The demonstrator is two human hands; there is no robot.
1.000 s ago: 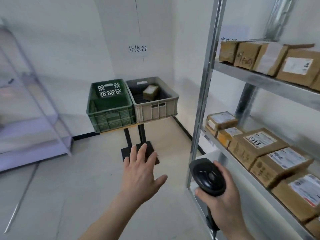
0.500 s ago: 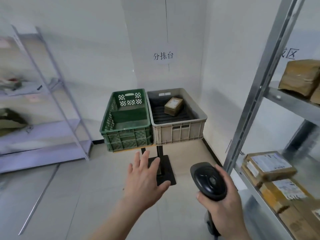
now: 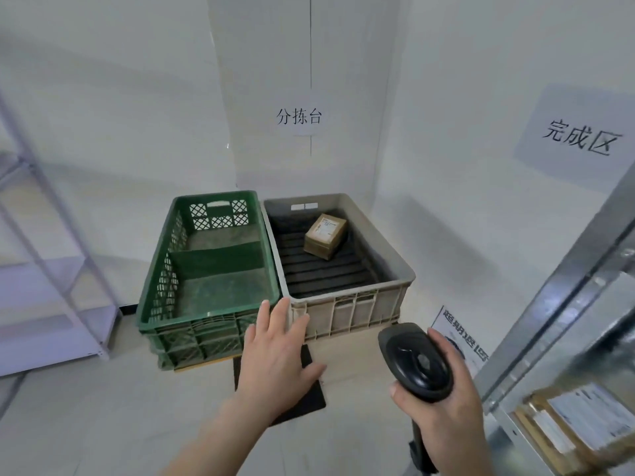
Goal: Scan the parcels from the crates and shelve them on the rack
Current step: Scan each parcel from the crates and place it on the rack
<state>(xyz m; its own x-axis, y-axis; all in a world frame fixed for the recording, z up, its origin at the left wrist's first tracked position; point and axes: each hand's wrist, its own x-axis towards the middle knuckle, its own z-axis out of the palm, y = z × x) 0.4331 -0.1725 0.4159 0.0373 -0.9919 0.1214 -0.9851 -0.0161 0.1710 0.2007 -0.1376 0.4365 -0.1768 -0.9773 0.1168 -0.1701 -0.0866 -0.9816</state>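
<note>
Parcel [image 3: 325,236]: small taped carton, likely light and stiff — grip across its sides.
Left hand [image 3: 275,359]: fingers spread, empty.
Right hand [image 3: 443,407]: wrapped round scanner [image 3: 417,362].

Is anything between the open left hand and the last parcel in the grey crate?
Only the grey crate's near wall: the left hand is in front of it and must go over the rim. Nothing lies on or beside the parcel.

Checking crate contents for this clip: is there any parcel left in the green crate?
No, the green crate shows only its bare floor, while the one parcel in view lies in the grey crate.
</note>
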